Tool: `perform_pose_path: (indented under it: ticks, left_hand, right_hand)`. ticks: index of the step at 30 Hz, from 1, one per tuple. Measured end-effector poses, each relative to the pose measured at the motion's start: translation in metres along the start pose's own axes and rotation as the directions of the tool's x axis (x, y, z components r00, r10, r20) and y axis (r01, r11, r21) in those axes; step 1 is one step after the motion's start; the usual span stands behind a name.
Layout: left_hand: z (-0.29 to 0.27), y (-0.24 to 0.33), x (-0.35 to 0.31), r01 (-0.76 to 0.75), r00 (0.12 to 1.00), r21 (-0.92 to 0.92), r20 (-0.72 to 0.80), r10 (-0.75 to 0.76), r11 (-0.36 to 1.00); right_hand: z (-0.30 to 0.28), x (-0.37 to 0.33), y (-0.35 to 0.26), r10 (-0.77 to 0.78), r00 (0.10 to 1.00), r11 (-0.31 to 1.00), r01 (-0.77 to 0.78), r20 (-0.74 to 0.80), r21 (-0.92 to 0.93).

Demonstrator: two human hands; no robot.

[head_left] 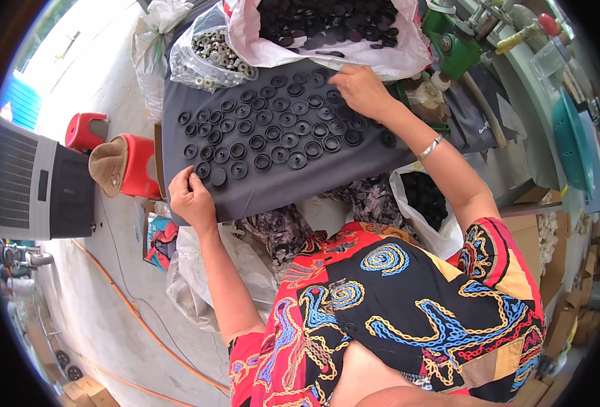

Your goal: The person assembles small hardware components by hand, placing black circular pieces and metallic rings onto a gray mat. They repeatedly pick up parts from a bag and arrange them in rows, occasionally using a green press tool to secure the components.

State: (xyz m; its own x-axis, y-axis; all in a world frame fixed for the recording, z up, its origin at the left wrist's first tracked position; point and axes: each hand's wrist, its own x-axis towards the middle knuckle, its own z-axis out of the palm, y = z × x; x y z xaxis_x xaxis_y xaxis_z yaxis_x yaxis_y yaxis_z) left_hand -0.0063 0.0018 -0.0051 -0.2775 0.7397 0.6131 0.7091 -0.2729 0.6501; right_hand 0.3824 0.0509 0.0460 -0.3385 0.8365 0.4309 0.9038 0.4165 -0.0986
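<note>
Many round black plastic caps (280, 105) lie spread in loose rows on a table with a dark grey cloth (273, 193). Most show a raised rim and a hollow or a small centre stud; one cap (218, 178) near the front left shows a flat face. My left hand (191, 197) is at the table's left edge, fingertips drawn together beside the nearest caps. Over the far right of the rows is my right hand (362, 91), its fingers bent together and pointing left. What either hand pinches, if anything, is hidden.
A large white sack (242, 34) of black discs stands at the table's back, beside a clear bag of small metal parts (215, 54). Green machinery (456, 51) is on the right. A white bag of black pieces (425, 197) hangs near my lap. Red stools (141, 166) stand left.
</note>
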Motion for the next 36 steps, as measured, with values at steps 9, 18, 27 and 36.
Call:
perform_pose_path:
  ticks: [9,18,27,36]
  left_hand:
    - [-0.002,0.002,0.001,-0.001,1.000,0.006,0.001,0.001,1.000]
    - [-0.002,0.006,0.001,0.005,1.000,0.001,0.004,-0.005,1.000]
    - [0.000,0.005,0.001,0.012,1.000,0.018,0.022,-0.012,1.000]
    - [-0.001,0.005,0.001,0.006,1.000,0.032,0.030,-0.007,0.999]
  right_hand:
    - [0.016,0.020,-0.015,0.103,0.985,0.994,-0.098,0.136,-0.040]
    - [-0.009,0.011,0.025,0.203,0.979,0.979,-0.203,0.003,0.001]
    - [-0.008,-0.014,0.028,0.227,0.959,0.967,-0.202,0.168,-0.155]
    - [0.012,0.004,0.021,0.156,0.987,0.967,-0.144,0.042,-0.208]
